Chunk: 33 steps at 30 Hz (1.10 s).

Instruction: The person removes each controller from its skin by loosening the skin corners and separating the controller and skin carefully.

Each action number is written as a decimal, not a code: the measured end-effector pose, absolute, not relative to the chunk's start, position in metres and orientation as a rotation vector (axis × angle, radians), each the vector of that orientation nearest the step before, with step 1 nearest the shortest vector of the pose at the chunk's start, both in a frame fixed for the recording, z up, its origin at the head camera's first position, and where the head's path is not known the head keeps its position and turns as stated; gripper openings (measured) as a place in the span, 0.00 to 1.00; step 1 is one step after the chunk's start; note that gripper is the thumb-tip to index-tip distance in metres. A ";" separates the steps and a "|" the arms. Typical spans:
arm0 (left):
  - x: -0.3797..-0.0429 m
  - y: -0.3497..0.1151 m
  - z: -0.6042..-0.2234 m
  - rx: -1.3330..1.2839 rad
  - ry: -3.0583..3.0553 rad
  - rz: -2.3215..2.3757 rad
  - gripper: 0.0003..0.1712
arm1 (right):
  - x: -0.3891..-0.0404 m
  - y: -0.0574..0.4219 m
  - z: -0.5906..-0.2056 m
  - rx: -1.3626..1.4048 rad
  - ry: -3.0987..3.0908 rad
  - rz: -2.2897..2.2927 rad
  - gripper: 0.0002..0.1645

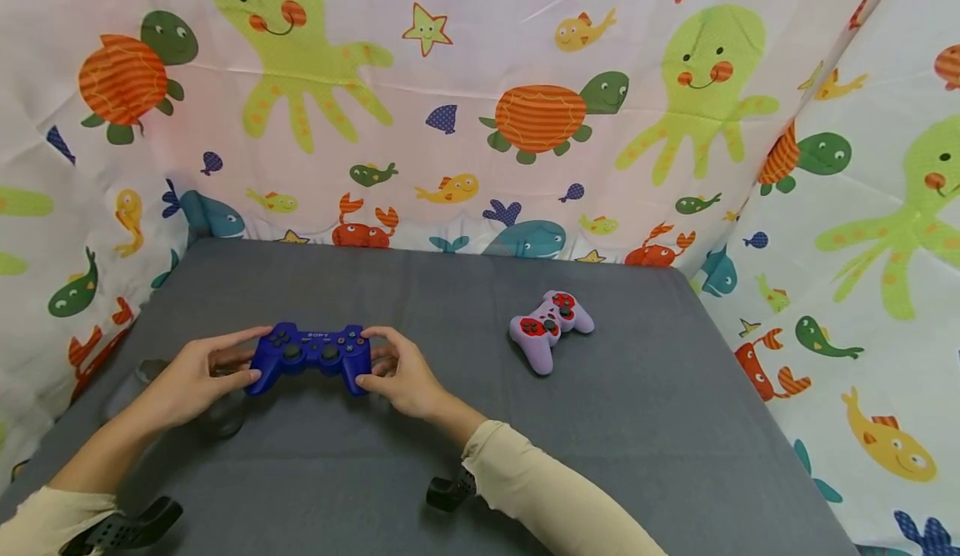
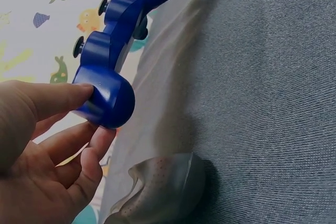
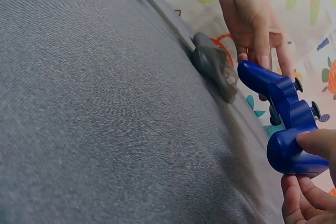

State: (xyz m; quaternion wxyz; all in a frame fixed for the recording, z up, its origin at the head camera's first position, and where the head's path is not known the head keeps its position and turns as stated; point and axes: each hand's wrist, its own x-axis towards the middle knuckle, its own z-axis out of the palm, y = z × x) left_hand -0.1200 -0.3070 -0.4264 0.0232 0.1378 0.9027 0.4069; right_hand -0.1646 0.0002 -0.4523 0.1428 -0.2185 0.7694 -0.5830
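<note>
Both hands hold up a blue game controller [image 1: 309,341] above the grey table, face toward the head camera. The left hand [image 1: 193,379] pinches its left end, thumb on the handle and fingers behind. At the other end the right hand [image 1: 407,379] has the same sort of grip, with its thumb on the right handle. The left wrist view gives a side look at the controller [image 2: 110,95], its thumbsticks pointing away from the table. Beneath the left hand lies a grey, partly see-through object [image 2: 168,187]; the hand and forearm cover much of it in the head view.
A lilac game controller [image 1: 538,348] with red buttons lies on the grey cloth-covered table [image 1: 637,439], right of the hands. Behind and at both sides hangs a white curtain [image 1: 465,64] printed with sea animals. Black wrist mounts [image 1: 450,493] sit at the sleeves.
</note>
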 end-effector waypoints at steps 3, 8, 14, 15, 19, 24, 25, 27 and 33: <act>-0.118 -0.307 -0.427 0.408 2.786 1.260 0.34 | -0.158 0.000 -0.444 -0.633 2.206 -1.691 0.34; -0.115 -0.307 -0.427 0.403 2.769 1.272 0.34 | -0.156 0.000 -0.446 -0.640 2.207 -1.702 0.34; -0.112 -0.308 -0.427 0.395 2.752 1.284 0.35 | -0.155 0.001 -0.455 -0.638 2.205 -1.694 0.34; -0.111 -0.309 -0.428 0.393 2.748 1.285 0.35 | -0.155 0.002 -0.455 -0.638 2.205 -1.691 0.34; -0.109 -0.310 -0.430 0.401 2.737 1.293 0.35 | -0.152 0.003 -0.455 -0.632 2.200 -1.676 0.34; -0.108 -0.310 -0.433 0.399 2.728 1.298 0.34 | -0.148 0.003 -0.455 -0.620 2.189 -1.670 0.34; -0.107 -0.310 -0.433 0.397 2.727 1.298 0.34 | -0.148 0.003 -0.455 -0.619 2.187 -1.669 0.35; -0.106 -0.311 -0.433 0.390 2.724 1.295 0.34 | -0.146 0.003 -0.455 -0.618 2.186 -1.663 0.35; -0.103 -0.311 -0.434 0.406 2.726 1.293 0.34 | -0.144 0.002 -0.459 -0.627 2.183 -1.644 0.36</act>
